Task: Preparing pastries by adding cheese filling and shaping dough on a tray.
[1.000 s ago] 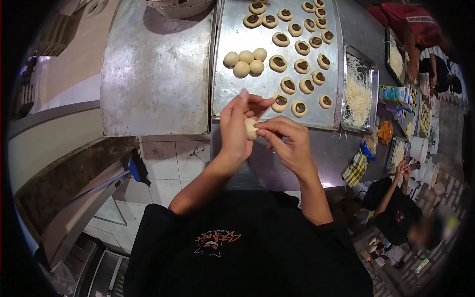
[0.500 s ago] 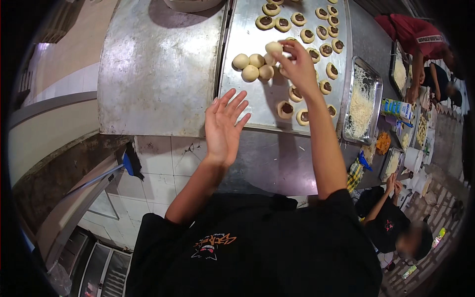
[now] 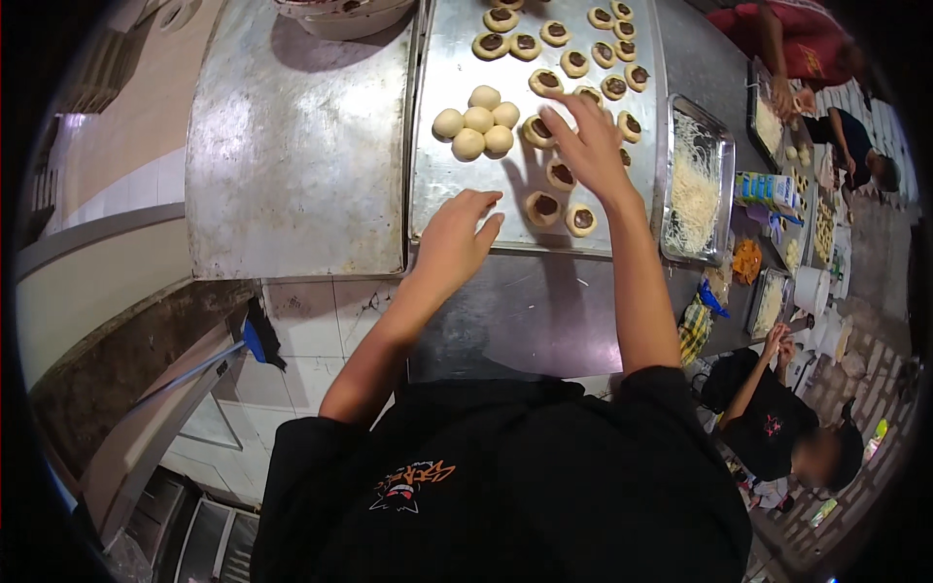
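My right hand [image 3: 593, 146] is over the metal tray [image 3: 437, 194], fingers apart and empty, among dough rounds [image 3: 562, 175] topped with dark brown filling; it partly hides some of them. Just left of its fingertips lies a cluster of several smooth pale dough balls [image 3: 477, 120]. My left hand [image 3: 459, 233] is back-up above the tray's near edge, fingers loosely bent and apart with nothing visible in them, below the cluster.
An upturned metal sheet [image 3: 292, 155] with a bowl [image 3: 340, 15] lies left. Right are a pan of pale shreds [image 3: 695, 185], cartons [image 3: 768, 191], a checked cloth [image 3: 692, 330] and co-workers [image 3: 797, 44] at their pans. A blue broom [image 3: 253, 340] stands lower left.
A dough ball that was between both my hands was carried by my right hand to the cluster and let go. My left hand has turned palm-down and shifted toward the tray's edge.
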`<act>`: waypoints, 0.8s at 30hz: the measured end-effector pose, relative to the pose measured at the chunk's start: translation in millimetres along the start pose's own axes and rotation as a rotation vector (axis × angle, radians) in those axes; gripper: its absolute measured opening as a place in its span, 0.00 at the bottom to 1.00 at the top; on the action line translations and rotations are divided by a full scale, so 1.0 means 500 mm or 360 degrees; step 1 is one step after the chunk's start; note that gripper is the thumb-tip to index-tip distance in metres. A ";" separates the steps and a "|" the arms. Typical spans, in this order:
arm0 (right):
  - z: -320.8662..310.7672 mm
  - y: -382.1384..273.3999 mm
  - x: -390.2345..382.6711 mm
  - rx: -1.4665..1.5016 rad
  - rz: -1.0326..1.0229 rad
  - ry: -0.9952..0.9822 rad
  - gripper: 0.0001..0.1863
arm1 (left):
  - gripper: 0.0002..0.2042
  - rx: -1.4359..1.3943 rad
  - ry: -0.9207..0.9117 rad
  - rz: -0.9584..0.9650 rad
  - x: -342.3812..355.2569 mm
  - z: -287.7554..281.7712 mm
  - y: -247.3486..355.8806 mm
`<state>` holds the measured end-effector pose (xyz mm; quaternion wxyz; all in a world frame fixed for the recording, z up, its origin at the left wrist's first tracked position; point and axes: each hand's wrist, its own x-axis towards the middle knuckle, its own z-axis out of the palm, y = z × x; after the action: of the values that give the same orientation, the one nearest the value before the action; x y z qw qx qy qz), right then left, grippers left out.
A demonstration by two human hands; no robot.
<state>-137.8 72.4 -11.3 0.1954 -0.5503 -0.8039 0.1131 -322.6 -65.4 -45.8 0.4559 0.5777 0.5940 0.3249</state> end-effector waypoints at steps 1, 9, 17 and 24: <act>-0.024 0.004 -0.038 0.0186 0.0080 -0.0024 0.19 | 0.12 0.0410 0.0083 0.0187 0.009 0.017 -0.010; -0.172 0.139 -0.401 0.0848 0.0908 0.0209 0.14 | 0.13 0.0801 0.0144 0.0482 0.062 0.139 -0.026; -0.211 0.353 -0.509 0.0530 0.1192 0.0566 0.15 | 0.12 -0.0983 -0.0297 -0.0427 -0.001 0.143 0.110; -0.201 0.462 -0.375 -0.0743 0.0873 0.0339 0.18 | 0.19 -0.2036 -0.0279 -0.0615 -0.050 0.215 0.197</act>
<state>159.8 -20.0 -48.4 0.1097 -0.7835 -0.6060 -0.0830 -187.8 -93.3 8.3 0.8047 0.1015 0.3381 0.4774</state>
